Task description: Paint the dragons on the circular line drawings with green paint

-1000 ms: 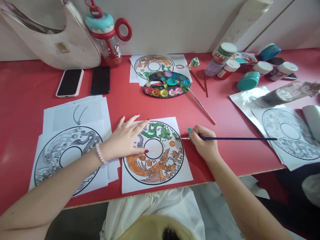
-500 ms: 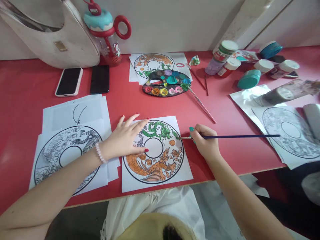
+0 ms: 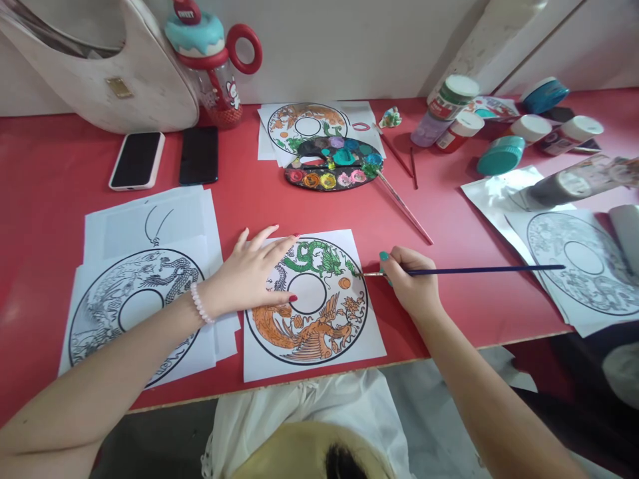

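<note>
A sheet with a round dragon-and-phoenix drawing (image 3: 319,319), partly painted green and orange, lies near the front edge of the red table (image 3: 44,193). My left hand (image 3: 249,273) rests flat on the sheet's left part, fingers spread. My right hand (image 3: 412,283) pinches a thin blue paintbrush (image 3: 479,270). Its tip touches the drawing's right rim beside the green dragon, and its handle points right.
A paint palette (image 3: 332,166) and another painted sheet (image 3: 304,123) lie behind. Unpainted sheets (image 3: 134,293) sit left, more sheets (image 3: 584,266) right. Two phones (image 3: 137,159), a bag (image 3: 100,66), a bottle (image 3: 210,60), paint jars (image 3: 452,100) and loose brushes (image 3: 404,209) line the back.
The view has shifted slightly. The brush tip stays at the drawing's right rim; both hands remain almost still.
</note>
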`<state>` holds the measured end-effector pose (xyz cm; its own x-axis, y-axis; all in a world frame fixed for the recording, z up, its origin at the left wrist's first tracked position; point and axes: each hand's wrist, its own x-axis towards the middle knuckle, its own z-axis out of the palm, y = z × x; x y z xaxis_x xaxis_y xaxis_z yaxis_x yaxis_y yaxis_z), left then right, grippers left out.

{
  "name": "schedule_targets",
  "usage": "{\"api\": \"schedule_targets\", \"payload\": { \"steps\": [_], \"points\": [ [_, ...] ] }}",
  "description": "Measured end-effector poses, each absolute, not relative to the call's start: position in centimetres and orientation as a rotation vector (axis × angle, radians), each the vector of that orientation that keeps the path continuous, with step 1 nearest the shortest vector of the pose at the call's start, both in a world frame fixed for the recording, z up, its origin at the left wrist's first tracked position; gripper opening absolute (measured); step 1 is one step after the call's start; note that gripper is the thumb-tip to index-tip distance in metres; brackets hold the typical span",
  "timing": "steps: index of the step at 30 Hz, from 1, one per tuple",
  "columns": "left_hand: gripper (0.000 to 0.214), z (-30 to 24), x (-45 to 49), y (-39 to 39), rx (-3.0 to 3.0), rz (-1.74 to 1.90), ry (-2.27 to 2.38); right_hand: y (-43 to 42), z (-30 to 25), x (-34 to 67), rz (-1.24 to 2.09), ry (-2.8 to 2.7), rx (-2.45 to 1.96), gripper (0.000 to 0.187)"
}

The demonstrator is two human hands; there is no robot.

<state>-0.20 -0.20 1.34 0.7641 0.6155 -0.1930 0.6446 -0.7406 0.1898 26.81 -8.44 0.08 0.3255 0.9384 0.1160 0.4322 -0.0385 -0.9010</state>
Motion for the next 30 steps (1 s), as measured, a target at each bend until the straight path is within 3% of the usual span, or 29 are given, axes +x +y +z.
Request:
{"api": "schedule_targets", "payload": {
  "steps": [30],
  "points": [
    [0.100, 1.08, -0.28, -0.11, 2.734, -0.157, 0.977, -8.55, 0.33, 26.70, 0.655, -1.196, -1.674, 0.038]
  ]
}}
